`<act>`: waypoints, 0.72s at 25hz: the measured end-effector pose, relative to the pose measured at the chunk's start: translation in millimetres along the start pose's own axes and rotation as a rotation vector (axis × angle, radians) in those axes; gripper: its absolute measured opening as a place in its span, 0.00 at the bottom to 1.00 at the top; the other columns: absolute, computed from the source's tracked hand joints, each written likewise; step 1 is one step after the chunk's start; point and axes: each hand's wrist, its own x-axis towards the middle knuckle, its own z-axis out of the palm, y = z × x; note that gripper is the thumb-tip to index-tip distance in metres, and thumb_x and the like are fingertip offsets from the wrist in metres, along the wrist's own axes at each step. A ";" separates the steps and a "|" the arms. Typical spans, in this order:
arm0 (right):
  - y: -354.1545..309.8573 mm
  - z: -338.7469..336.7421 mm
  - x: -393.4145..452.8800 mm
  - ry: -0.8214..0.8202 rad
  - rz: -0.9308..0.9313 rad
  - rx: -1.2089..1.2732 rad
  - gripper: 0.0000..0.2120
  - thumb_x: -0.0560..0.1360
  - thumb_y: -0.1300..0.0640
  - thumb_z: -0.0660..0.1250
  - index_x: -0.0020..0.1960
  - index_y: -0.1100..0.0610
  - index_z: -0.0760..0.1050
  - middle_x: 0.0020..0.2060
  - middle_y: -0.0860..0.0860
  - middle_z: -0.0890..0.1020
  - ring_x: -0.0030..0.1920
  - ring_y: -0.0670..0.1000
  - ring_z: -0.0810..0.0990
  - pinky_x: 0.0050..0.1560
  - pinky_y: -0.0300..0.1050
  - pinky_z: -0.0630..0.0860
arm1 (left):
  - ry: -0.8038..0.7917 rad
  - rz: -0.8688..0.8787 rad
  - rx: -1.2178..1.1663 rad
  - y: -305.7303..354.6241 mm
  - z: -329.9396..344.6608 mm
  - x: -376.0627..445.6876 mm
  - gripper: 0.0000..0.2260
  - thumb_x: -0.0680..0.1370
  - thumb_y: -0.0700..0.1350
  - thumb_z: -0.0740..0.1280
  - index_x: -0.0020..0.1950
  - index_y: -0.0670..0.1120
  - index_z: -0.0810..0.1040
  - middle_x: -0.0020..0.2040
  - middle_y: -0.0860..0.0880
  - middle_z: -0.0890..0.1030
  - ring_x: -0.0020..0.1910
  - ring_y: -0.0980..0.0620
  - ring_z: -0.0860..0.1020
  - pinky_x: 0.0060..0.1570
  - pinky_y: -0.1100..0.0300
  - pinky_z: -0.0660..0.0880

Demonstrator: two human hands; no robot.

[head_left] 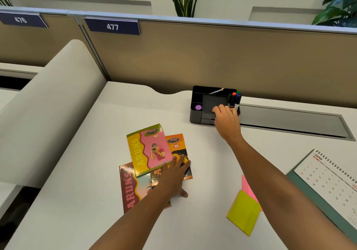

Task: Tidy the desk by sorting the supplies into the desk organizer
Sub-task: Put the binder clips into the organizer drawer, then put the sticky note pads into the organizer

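A black desk organizer (pixel 197 112) stands at the back of the white desk, against the partition. It holds several markers (pixel 234 100) at its right end, a pen (pixel 217 90) at the back and a purple round item (pixel 198 107) at the left. My right hand (pixel 227 122) rests on the organizer's front right edge, fingers curled over it. Three notebooks lie overlapped mid-desk: a yellow-pink one (pixel 148 149) on top, an orange one (pixel 178 149) and a maroon one (pixel 130 186). My left hand (pixel 174 174) lies flat on them, fingers spread.
A yellow-green sticky pad (pixel 244 212) lies over a pink one (pixel 246 184) at the front right. A spiral desk calendar (pixel 332 180) stands at the right edge. A grey cable tray lid (pixel 289 120) runs behind the organizer. A curved divider (pixel 48 104) bounds the left side.
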 end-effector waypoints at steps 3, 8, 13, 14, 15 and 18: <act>-1.2 -7.2 -6.6 -0.023 0.022 0.126 0.15 0.72 0.63 0.70 0.58 0.56 0.76 0.51 0.53 0.80 0.52 0.55 0.78 0.54 0.50 0.74 | 0.001 -0.001 0.005 0.9 0.2 -0.8 0.52 0.69 0.59 0.76 0.81 0.52 0.44 0.81 0.48 0.43 0.80 0.41 0.42 0.75 0.37 0.51; 1.6 -28.5 -32.8 0.001 0.140 0.375 0.16 0.73 0.61 0.69 0.61 0.58 0.76 0.56 0.54 0.80 0.57 0.56 0.76 0.56 0.50 0.73 | 0.010 -0.003 0.016 0.6 -0.9 -0.1 0.52 0.68 0.59 0.76 0.81 0.51 0.45 0.81 0.48 0.44 0.80 0.41 0.43 0.75 0.37 0.53; 24.5 -41.6 -94.3 -0.069 0.275 0.516 0.13 0.74 0.61 0.69 0.58 0.57 0.76 0.53 0.53 0.80 0.56 0.55 0.75 0.56 0.48 0.71 | 0.018 0.020 0.013 -0.8 1.0 0.2 0.52 0.68 0.60 0.76 0.81 0.51 0.46 0.81 0.48 0.44 0.80 0.41 0.44 0.75 0.36 0.55; 30.7 -43.4 -108.6 -0.121 0.283 0.533 0.12 0.74 0.61 0.69 0.57 0.57 0.76 0.52 0.52 0.80 0.55 0.55 0.75 0.56 0.50 0.72 | 0.025 0.024 0.021 -0.8 1.4 0.5 0.52 0.68 0.60 0.76 0.81 0.51 0.47 0.81 0.48 0.45 0.80 0.41 0.45 0.74 0.36 0.56; 36.4 -45.1 -122.9 -0.175 0.296 0.562 0.11 0.74 0.61 0.69 0.56 0.56 0.77 0.50 0.50 0.79 0.54 0.54 0.75 0.56 0.50 0.73 | 0.028 0.025 0.030 -0.7 2.0 0.9 0.52 0.67 0.60 0.76 0.81 0.51 0.47 0.81 0.48 0.45 0.80 0.41 0.45 0.74 0.36 0.56; 44.8 -57.5 -162.6 -0.331 0.375 0.704 0.12 0.73 0.56 0.73 0.55 0.53 0.77 0.47 0.48 0.79 0.51 0.52 0.77 0.53 0.47 0.75 | 0.029 0.015 0.035 -1.6 3.2 3.0 0.53 0.67 0.60 0.77 0.81 0.51 0.47 0.81 0.47 0.45 0.80 0.40 0.45 0.74 0.36 0.57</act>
